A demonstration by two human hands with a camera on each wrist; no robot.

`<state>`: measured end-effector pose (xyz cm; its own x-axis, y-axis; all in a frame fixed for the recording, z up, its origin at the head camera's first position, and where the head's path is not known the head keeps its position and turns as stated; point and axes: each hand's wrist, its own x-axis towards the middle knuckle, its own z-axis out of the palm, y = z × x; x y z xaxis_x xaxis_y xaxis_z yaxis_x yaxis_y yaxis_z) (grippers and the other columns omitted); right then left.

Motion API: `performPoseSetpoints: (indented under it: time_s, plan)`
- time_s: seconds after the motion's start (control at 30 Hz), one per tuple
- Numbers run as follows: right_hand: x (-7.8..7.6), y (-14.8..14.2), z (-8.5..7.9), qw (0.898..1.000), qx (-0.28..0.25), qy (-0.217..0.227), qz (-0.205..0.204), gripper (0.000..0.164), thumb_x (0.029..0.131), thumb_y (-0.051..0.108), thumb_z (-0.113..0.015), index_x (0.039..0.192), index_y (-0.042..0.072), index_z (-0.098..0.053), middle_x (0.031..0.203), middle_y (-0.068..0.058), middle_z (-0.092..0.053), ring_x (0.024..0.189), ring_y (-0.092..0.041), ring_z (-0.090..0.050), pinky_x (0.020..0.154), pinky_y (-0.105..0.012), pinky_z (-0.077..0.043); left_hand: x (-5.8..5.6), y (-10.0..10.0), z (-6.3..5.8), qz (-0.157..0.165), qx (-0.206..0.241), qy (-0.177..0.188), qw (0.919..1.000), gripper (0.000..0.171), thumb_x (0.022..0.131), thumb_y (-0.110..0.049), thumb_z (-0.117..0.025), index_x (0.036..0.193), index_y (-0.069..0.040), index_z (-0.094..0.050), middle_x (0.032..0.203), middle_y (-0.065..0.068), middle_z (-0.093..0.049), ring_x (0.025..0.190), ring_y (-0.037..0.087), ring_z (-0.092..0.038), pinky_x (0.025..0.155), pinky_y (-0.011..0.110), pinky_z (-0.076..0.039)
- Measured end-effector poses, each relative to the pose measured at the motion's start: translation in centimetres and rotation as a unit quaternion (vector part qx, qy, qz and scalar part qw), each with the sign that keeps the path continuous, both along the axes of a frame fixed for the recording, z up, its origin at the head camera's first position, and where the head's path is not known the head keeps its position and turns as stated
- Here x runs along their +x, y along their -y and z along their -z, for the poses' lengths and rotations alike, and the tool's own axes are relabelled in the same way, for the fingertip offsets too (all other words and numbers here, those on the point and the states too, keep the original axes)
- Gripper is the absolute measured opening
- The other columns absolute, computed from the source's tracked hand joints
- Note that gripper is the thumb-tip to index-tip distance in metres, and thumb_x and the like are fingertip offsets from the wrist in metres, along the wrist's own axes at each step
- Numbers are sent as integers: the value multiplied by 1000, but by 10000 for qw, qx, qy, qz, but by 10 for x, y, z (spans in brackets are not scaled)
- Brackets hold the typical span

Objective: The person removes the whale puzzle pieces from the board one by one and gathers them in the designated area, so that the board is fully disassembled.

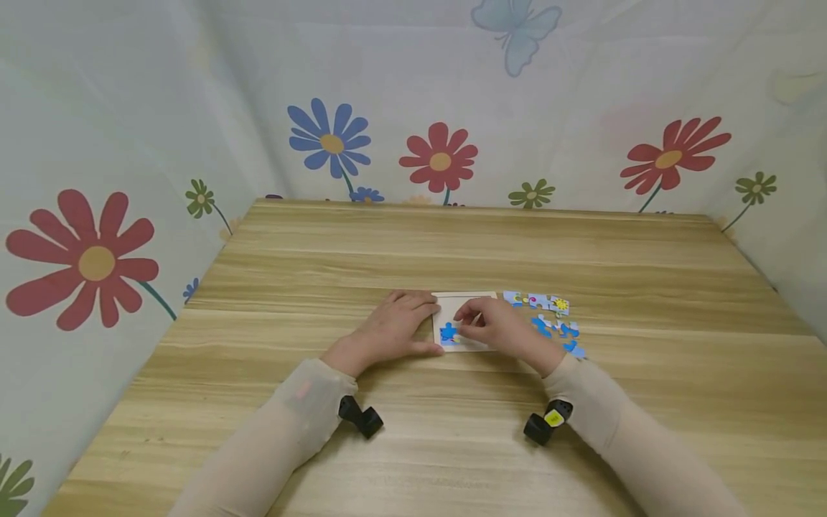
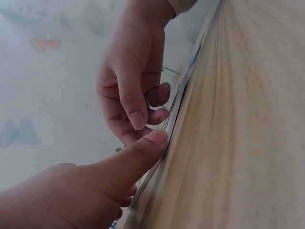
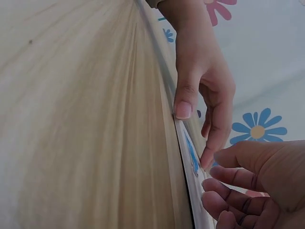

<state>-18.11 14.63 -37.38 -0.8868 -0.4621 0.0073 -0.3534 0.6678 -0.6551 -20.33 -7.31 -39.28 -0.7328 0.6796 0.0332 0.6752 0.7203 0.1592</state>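
Note:
A shallow pale wooden puzzle tray (image 1: 465, 294) lies flat on the table. My left hand (image 1: 394, 327) grips its left side, with the thumb at the near corner and the fingers toward the far one. Blue puzzle pieces (image 1: 448, 333) sit in the tray's near left corner. Over the tray's middle hovers my right hand (image 1: 500, 327), its fingers loosely bent. In the right wrist view, the right hand's thumb and fingertips (image 3: 221, 156) stand slightly apart just above the tray, and no piece shows between them. Part of the tray is hidden beneath this hand.
Several loose puzzle pieces (image 1: 539, 301), blue with yellow and pink bits, are scattered on the wooden table (image 1: 413, 251) right of the tray, close to the right forearm. A flower-printed cloth (image 1: 549, 108) hangs behind the table.

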Motion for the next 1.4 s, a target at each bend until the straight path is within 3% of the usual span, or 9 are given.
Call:
performPoseSetpoints:
  time_s: [0.27,0.57,1.4]
  plan:
    - [-5,8,3,9997,200,142,62,15,89,12,-66,101,4,-70,87,-5,-68,70,-9,-57,65,-23,-46,0,1,0,36,0,37,10000,78,83,-65,-59,139,-12,-50,147,4,-46,139,23,-39,117,45,-25]
    - [-6,12,2,9991,430,-6,-3,15,88,11,-65,100,4,-70,86,-5,-69,75,-11,-59,71,-27,-48,-1,1,1,65,-2,-19,10000,77,83,-65,-59,138,-12,-50,146,3,-47,138,23,-40,116,45,-26]
    - [-3,13,0,9997,152,47,178,9,88,8,-64,97,5,-64,85,-6,-64,73,-13,-56,67,-25,-45,0,0,0,5,-74,109,9999,78,84,-65,-58,140,-11,-49,148,4,-45,139,24,-38,118,44,-24]
